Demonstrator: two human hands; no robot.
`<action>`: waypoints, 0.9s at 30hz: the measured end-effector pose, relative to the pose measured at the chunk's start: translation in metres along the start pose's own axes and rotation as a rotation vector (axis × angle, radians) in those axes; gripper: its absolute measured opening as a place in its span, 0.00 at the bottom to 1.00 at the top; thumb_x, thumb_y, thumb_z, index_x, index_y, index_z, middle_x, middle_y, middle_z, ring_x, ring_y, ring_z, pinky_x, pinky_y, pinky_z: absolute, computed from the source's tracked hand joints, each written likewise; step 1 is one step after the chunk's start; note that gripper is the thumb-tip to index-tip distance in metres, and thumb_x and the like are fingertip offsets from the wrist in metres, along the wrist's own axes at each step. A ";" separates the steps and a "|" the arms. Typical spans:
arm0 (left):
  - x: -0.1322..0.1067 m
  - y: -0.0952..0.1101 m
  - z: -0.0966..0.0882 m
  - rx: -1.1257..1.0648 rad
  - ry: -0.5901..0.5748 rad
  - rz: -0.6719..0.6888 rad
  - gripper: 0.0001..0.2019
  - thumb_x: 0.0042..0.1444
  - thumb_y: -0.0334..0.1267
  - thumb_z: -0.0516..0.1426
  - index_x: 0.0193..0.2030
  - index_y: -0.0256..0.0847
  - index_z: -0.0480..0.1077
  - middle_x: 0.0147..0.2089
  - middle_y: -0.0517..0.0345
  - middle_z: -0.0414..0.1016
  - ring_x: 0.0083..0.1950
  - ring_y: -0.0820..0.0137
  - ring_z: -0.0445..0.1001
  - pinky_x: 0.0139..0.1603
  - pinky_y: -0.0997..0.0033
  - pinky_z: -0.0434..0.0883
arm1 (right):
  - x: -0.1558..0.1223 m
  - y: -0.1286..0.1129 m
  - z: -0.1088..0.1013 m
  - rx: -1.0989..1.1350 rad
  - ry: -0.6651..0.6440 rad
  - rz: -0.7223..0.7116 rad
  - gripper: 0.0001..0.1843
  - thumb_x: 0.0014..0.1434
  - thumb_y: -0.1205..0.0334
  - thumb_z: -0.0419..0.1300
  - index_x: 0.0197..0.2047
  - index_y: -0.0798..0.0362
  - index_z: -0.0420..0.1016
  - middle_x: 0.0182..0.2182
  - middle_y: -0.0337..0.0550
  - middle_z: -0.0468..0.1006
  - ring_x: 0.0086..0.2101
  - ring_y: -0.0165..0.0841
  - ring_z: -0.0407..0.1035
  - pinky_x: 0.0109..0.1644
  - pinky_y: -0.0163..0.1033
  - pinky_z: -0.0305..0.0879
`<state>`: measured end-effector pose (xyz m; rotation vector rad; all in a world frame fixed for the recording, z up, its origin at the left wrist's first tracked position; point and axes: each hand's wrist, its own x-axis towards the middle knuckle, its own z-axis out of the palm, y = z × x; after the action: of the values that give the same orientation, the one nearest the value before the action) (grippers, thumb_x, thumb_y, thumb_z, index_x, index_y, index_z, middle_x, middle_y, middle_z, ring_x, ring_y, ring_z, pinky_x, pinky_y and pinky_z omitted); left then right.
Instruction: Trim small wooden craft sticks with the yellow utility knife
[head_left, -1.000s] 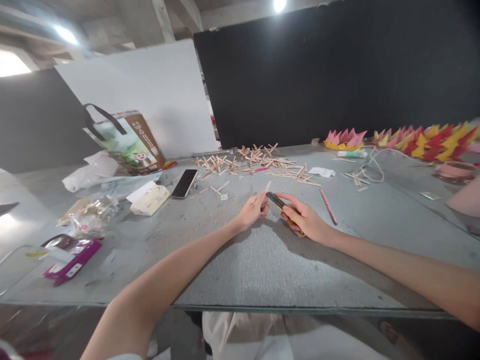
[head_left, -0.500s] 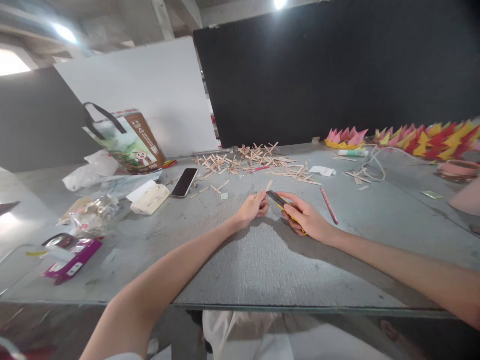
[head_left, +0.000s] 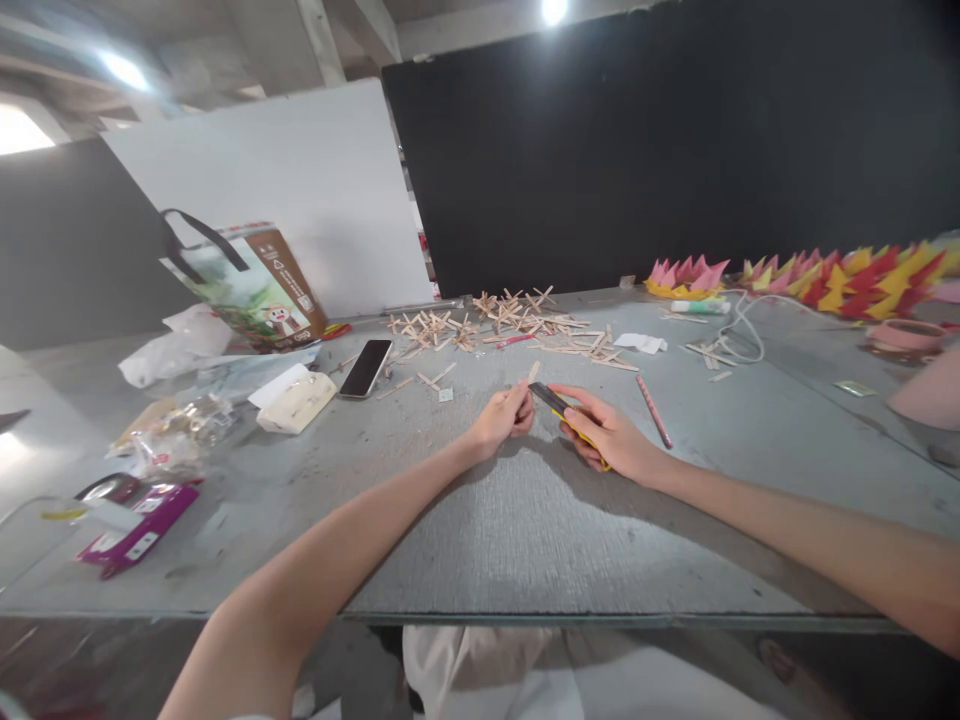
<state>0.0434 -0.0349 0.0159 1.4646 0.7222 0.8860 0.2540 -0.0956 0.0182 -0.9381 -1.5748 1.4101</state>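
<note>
My left hand (head_left: 505,415) is closed around a small flat wooden stick (head_left: 534,371), whose pale end sticks up above the fingers. In my right hand (head_left: 611,432) is a yellow and black utility knife (head_left: 568,412), gripped along its handle. The knife's dark front end points up and left, right beside the stick and my left fingertips. Whether the blade touches the wood I cannot tell. Both hands are over the middle of the grey table (head_left: 487,540). Beyond them lies a loose heap of wooden sticks (head_left: 517,315), some joined in crossed shapes.
Left of my hands are a phone (head_left: 366,367), a tissue pack (head_left: 298,402), a shopping bag (head_left: 270,290) and a purple power strip (head_left: 142,528). To the right lie a red patterned pencil (head_left: 654,411), a glue stick (head_left: 700,306), a white cable (head_left: 742,335) and folded-paper pieces (head_left: 870,283).
The camera view has shifted slightly. Both hands keep their grips on the stick and the knife, with hardly any visible movement between them.
</note>
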 end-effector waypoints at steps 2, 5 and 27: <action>-0.001 0.001 -0.001 0.000 -0.005 -0.005 0.31 0.66 0.68 0.49 0.24 0.45 0.52 0.15 0.68 0.52 0.18 0.77 0.47 0.23 0.74 0.48 | 0.000 -0.002 0.000 -0.003 0.002 0.003 0.33 0.73 0.45 0.56 0.75 0.43 0.58 0.31 0.31 0.66 0.18 0.23 0.52 0.18 0.30 0.55; -0.001 0.002 -0.002 -0.007 -0.022 -0.024 0.30 0.66 0.66 0.49 0.24 0.45 0.52 0.14 0.68 0.51 0.17 0.77 0.45 0.23 0.73 0.47 | -0.001 -0.004 0.000 0.000 -0.004 0.013 0.32 0.73 0.45 0.56 0.75 0.43 0.59 0.30 0.31 0.65 0.18 0.23 0.52 0.18 0.30 0.54; -0.002 0.002 0.002 -0.370 -0.153 -0.061 0.28 0.73 0.52 0.49 0.22 0.44 0.50 0.13 0.68 0.46 0.16 0.77 0.43 0.22 0.75 0.49 | 0.002 -0.002 -0.006 0.105 -0.038 0.009 0.31 0.72 0.46 0.59 0.74 0.42 0.62 0.30 0.32 0.67 0.18 0.22 0.51 0.18 0.31 0.52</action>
<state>0.0441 -0.0379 0.0182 1.1593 0.4571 0.8021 0.2589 -0.0915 0.0209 -0.8617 -1.5104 1.5104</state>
